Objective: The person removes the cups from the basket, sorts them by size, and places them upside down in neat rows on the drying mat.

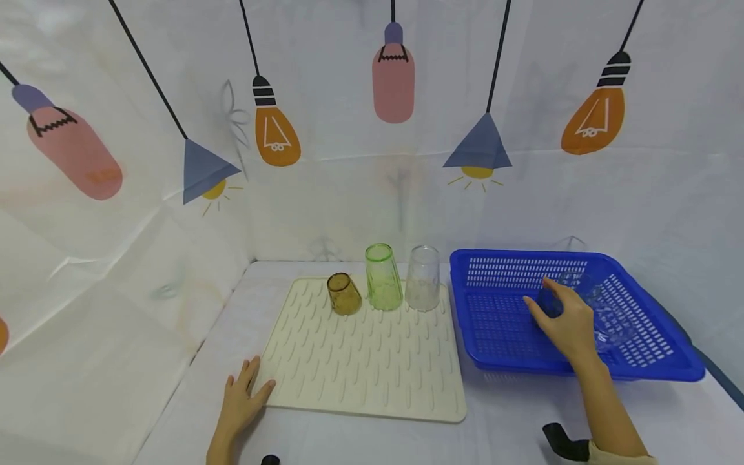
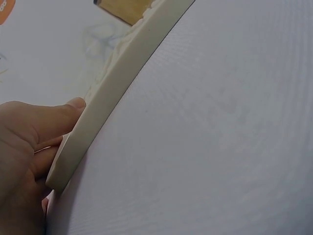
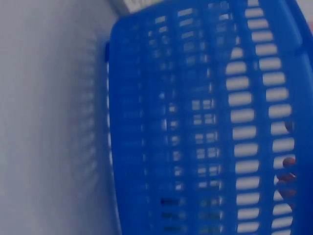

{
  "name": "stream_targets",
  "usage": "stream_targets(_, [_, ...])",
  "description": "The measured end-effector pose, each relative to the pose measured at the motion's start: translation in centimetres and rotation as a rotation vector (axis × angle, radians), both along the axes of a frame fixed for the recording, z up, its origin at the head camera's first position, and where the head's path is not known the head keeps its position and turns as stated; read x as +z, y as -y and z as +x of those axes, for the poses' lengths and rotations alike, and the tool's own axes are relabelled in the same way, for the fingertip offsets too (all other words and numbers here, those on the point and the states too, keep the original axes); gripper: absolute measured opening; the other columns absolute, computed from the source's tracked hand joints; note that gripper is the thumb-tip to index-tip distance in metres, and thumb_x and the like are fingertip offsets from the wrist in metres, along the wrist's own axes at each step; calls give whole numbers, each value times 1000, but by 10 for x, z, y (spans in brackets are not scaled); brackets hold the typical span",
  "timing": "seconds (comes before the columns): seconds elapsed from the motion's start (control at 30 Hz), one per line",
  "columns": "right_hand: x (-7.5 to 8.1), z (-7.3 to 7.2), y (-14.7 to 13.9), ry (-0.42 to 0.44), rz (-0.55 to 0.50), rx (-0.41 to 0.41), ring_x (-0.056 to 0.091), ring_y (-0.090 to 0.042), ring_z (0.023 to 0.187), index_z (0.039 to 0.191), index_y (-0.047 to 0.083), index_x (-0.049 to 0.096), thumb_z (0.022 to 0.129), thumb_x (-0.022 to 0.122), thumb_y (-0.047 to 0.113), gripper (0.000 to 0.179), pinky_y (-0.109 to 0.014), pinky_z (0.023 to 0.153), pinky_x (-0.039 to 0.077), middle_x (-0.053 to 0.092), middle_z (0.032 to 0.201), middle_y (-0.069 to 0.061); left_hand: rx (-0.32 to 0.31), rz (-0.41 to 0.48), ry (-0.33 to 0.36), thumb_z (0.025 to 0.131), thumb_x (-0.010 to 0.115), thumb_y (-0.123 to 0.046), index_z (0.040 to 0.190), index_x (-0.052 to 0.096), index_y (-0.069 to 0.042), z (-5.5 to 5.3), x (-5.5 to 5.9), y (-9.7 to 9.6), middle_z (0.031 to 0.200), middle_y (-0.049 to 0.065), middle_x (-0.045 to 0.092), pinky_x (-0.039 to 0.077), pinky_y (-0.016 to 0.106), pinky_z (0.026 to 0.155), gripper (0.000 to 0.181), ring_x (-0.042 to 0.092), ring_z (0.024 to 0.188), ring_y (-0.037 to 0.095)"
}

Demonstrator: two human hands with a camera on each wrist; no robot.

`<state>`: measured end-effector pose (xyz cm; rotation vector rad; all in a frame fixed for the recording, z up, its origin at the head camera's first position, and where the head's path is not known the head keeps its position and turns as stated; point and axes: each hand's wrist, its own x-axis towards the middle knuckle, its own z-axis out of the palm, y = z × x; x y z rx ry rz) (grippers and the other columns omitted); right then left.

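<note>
A ribbed cream drying mat [image 1: 360, 368] lies on the table. On its far part stand a small amber glass [image 1: 344, 294], a green glass [image 1: 383, 278] and a clear glass [image 1: 423, 279]. My left hand [image 1: 241, 400] rests at the mat's near left corner, fingers spread; in the left wrist view its thumb [image 2: 76, 104] touches the mat's edge. Inside a blue plastic basket [image 1: 494, 358], my right hand [image 1: 569, 323] holds a dark blue glass [image 1: 549, 302] between thumb and fingers. Through the basket's slots, the right wrist view shows bits of fingers [image 3: 288, 178].
More clear glassware [image 1: 613, 326] lies in the right part of the basket. A white sheet printed with hanging lamps [image 1: 349, 194] closes off the back and the left side. Dark tubing [image 1: 717, 374] runs behind the basket at the right.
</note>
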<state>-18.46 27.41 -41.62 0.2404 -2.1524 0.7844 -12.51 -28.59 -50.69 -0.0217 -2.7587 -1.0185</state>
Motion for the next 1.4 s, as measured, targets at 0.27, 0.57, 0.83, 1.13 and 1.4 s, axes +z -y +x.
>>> stream_targets(0.27, [2,4,-26,228,32,-50,46,-56,110,121,-15,52,77,75,15,58,-69,88,36,53,118,-39,-5,12,-28,82,67,-17,128,41,19,1,-5,2,131,38,40,12,69,102,64,33,123,57])
stream_targets(0.57, [7,5,-43,609,129,-138,29,-65,117,137,-19,27,84,67,43,91,-76,89,28,31,130,-48,3,28,-15,82,66,-16,129,40,19,1,-3,2,132,38,39,9,69,103,64,30,125,57])
stream_targets(0.83, [10,1,-52,744,188,-142,27,-67,113,134,-25,22,82,67,48,100,-75,86,31,25,127,-54,0,33,-23,82,66,-17,128,41,20,1,-3,1,131,38,40,9,69,103,64,31,124,57])
stream_targets(1.13, [10,4,-51,671,94,-256,28,-61,115,129,-21,36,87,63,41,80,-71,91,29,33,122,-48,10,41,1,82,66,-15,129,39,20,-1,-3,0,133,38,38,8,69,104,64,29,126,57])
stream_targets(1.4, [15,5,-38,699,109,-268,28,-63,113,131,-20,35,87,66,35,77,-73,87,32,30,121,-49,-16,18,-41,82,67,-16,127,41,21,-1,-4,2,130,39,40,10,70,102,64,33,123,57])
